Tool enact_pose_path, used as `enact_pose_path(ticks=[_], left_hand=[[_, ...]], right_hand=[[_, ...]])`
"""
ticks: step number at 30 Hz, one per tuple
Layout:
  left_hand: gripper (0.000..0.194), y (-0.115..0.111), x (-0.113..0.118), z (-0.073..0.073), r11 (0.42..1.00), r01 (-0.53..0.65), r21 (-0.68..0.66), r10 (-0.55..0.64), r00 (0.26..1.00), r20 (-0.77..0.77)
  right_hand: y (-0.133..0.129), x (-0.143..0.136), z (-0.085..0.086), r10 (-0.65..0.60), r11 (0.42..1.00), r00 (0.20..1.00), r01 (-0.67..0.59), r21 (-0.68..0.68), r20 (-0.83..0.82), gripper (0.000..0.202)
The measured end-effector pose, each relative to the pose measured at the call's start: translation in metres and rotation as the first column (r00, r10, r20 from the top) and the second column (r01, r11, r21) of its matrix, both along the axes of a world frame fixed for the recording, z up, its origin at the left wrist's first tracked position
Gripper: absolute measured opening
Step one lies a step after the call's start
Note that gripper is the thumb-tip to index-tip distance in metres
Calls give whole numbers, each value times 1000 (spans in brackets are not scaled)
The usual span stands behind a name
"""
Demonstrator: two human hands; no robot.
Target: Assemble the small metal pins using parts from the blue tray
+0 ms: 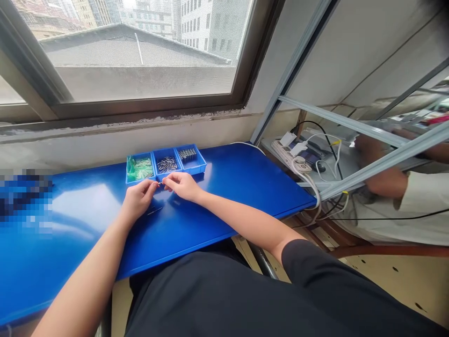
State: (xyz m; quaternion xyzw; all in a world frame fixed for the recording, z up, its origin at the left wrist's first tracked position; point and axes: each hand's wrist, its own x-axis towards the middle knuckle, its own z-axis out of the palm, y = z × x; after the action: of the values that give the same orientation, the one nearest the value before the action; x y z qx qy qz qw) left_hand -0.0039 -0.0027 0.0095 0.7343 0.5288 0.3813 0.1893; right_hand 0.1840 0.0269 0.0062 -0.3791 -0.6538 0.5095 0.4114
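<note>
My left hand [139, 197] and my right hand [184, 186] meet just in front of the blue parts bins, fingertips pinched close together. Something tiny sits between them, too small to name. The left bin [128, 180] has a green lining and small pale pieces [143, 164] inside. Short metal pins or rods [167, 164] lie loose in the middle bin [156, 178]. In the right bin [204, 164], small silvery cylindrical parts [187, 153] are grouped in rows. A thin, dark, stick-like piece [155, 211] rests on the blue table [210, 224] below my hands.
A window [147, 84] and wall stand behind the table. On the right, a metal frame [336, 119] separates it from a surface with a power strip [291, 154], chargers and cables. Another person's arm [382, 182] is beyond the frame. A blurred-out object [23, 196] lies at the left.
</note>
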Motion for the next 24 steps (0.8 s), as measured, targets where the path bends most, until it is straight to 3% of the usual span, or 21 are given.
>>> enact_pose_path(ticks=[9,24], left_hand=[[35,1,-3,-3,999,-33,-7,32,999,-19],[36,2,-4,-5,999,-37,33,39,997,-62]], right_hand=[[10,0,-3,-94,976,973,49,-211,-211,21],[11,4,9,-163,916,932,21,-401,-323,10]])
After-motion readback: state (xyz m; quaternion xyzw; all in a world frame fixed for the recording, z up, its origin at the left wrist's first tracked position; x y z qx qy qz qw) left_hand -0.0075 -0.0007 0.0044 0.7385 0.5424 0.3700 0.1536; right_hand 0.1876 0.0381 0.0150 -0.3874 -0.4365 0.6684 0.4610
